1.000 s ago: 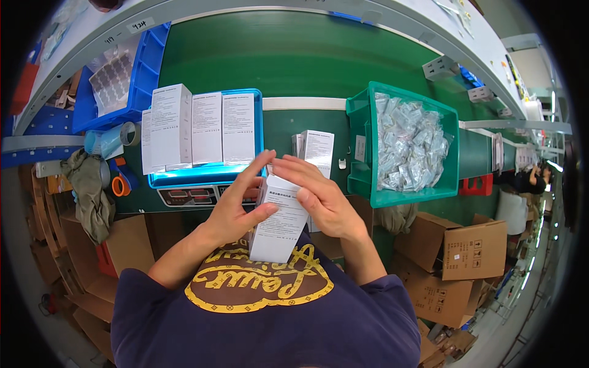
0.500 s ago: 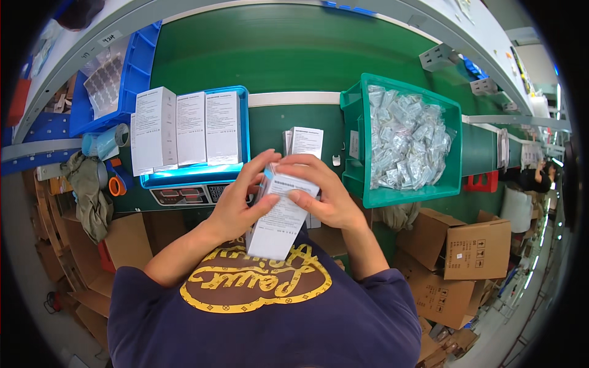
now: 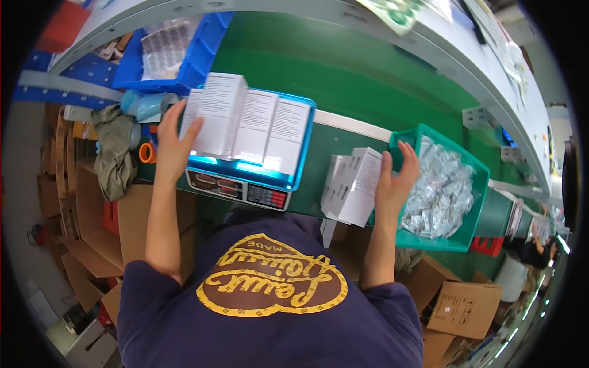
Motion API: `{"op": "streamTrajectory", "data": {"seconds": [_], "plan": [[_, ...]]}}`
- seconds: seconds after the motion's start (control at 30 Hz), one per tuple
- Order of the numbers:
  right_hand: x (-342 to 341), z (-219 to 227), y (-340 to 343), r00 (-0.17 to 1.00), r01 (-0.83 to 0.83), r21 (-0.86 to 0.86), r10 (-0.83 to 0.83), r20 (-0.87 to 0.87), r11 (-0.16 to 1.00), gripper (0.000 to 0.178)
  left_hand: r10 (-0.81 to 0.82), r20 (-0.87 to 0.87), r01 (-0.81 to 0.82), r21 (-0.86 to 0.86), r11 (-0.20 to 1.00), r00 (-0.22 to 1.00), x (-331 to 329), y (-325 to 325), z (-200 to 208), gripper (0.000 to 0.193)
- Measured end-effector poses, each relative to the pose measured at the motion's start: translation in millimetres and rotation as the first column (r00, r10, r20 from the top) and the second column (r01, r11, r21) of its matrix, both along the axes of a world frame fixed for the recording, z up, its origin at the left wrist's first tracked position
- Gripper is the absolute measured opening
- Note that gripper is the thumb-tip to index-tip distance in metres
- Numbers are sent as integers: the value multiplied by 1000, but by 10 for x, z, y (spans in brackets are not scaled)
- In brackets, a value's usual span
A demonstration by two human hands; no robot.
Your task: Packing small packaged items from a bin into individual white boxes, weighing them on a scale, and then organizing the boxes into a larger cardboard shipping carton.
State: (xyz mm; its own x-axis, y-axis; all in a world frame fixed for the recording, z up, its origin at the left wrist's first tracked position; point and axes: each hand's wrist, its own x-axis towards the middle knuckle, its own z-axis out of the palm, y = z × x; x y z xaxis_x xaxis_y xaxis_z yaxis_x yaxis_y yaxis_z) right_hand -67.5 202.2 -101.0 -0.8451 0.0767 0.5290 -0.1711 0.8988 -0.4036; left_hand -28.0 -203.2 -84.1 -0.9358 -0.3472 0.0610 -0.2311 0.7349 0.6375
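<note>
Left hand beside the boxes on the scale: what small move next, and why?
I'd probably ease the left hand's thumb and fingers inward around the leftmost white box on the scale. The hand is open, and its thumb overlaps that box in view; whether they touch is unclear.

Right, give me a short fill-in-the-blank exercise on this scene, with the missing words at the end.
1. The left hand is close to the white boxes on a shiny ____ tray.
2. Of the two hands, the one nearer the green bin is the ____ one.
3. The blue bin lies toward the person's ____ side.
4. The print on the dark shirt is brown and ____.

Missing words: blue; right; left; yellow.
</note>
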Motion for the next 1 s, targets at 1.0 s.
{"op": "streamTrajectory", "data": {"seconds": [1.0], "plan": [[-310,-490,-1688,621,159,-261,109,776,952,71,-635,409,522,364,772,655,-669,-1860,-593,53]]}}
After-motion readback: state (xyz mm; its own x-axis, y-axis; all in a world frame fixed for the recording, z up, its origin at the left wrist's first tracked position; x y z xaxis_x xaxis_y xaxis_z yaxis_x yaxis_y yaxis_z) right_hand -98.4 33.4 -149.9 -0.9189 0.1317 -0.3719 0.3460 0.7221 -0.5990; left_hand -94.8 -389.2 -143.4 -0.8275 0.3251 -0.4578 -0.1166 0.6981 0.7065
